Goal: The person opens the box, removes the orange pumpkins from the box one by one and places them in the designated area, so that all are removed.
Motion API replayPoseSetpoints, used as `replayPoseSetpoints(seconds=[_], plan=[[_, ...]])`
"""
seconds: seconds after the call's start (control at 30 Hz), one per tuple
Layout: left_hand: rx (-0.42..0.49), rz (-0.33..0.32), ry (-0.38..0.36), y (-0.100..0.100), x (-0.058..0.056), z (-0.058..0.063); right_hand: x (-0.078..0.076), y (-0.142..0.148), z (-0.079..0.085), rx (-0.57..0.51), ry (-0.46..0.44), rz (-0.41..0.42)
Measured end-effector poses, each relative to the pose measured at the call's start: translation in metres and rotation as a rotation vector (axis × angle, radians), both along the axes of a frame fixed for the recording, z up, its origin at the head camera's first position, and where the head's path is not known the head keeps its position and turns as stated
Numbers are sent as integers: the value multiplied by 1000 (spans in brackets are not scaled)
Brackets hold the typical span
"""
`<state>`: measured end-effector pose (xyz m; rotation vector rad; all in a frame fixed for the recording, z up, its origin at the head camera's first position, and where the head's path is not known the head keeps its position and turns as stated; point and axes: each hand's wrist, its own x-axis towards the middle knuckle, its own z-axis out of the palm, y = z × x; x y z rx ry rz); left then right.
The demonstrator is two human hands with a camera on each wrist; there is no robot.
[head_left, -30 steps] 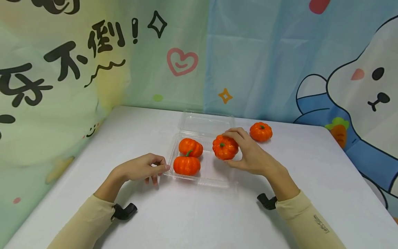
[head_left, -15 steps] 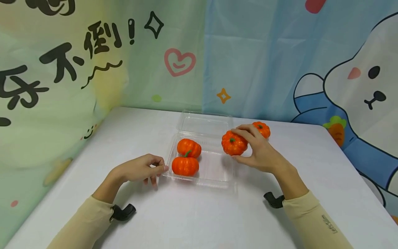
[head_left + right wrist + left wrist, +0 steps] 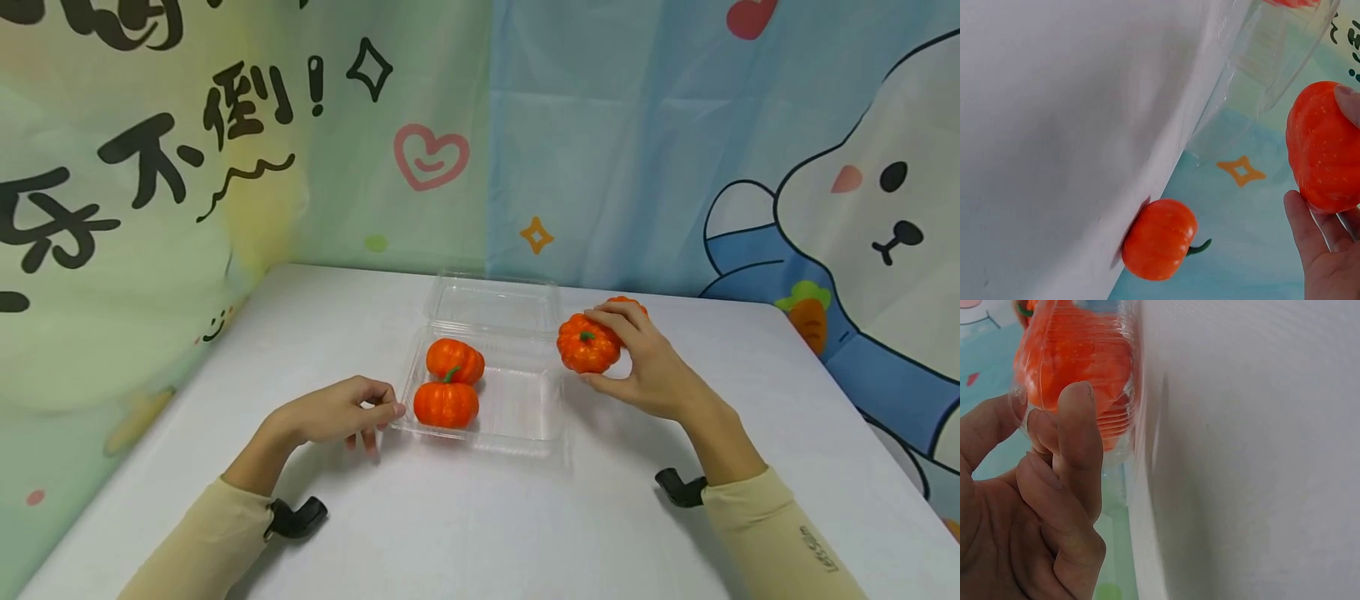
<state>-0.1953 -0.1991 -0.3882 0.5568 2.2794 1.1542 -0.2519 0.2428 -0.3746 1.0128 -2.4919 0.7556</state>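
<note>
White tbl (image 3: 480, 533), cartoon curtain (image 3: 600, 158). R hand (image 3: 648, 371) curled round pumpkin (image 3: 588, 352), held up by R edge of box (image 3: 521, 404); L hand (image 3: 337, 410) pinches box corner. Prob. unloading; next calls for lowering it to tbl.

Left hand (image 3: 348, 410) left of centre, fingers bent! | Right hand (image 3: 648, 371) right of centre, gripping! | Forearms (image 3: 202, 533) slant up, inward!

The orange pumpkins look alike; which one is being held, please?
The pumpkin in the right hand; two other pumpkins sit in the clear container, the fourth rests on the table.
</note>
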Motion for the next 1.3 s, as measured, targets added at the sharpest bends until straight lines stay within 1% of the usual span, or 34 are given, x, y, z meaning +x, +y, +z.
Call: replayPoseSetpoints(seconds=[0.3,0.47,0.77,0.93,1.1,1.3], plan=[[-5,9,1,-1,1,-2,0,17,-5,24,-41,-48],[-12,11,3,-2,0,-2,-3,28,-7,35,-76,-69],[-8,13,-4,-3,-1,-2,-7,39,-12,68,-162,-161],[-10,21,0,-4,0,-3,-7,41,-12,77,-163,-184],[-11,35,-19,-4,0,-3,-8,43,-13,84,-182,-199],[-6,31,-20,-4,0,-3,-10,47,-17,87,-189,-215]])
